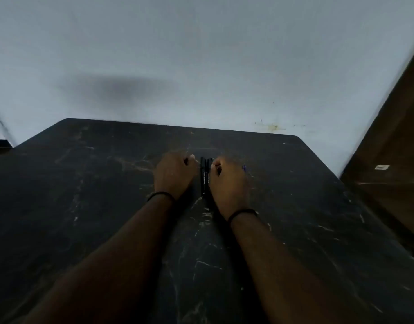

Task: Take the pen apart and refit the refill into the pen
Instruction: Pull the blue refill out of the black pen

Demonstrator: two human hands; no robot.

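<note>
Black pens (204, 177) lie side by side on the dark table (84, 206), pointing away from me; I can make out two or three. My left hand (174, 174) rests on the table just left of them, fingers curled into a loose fist, thumb close to the far end of the pens. My right hand (229, 181) rests just right of them, also curled, its knuckles close against the pens. Neither hand visibly grips a pen. A small blue piece (244, 168) shows past the right hand's outer edge; what it is cannot be told.
The scratched table runs up to a pale wall (201, 66) at the back. A brown wooden panel (393, 141) stands at the right. Both wrists wear a thin black band. The picture is dim and blurred.
</note>
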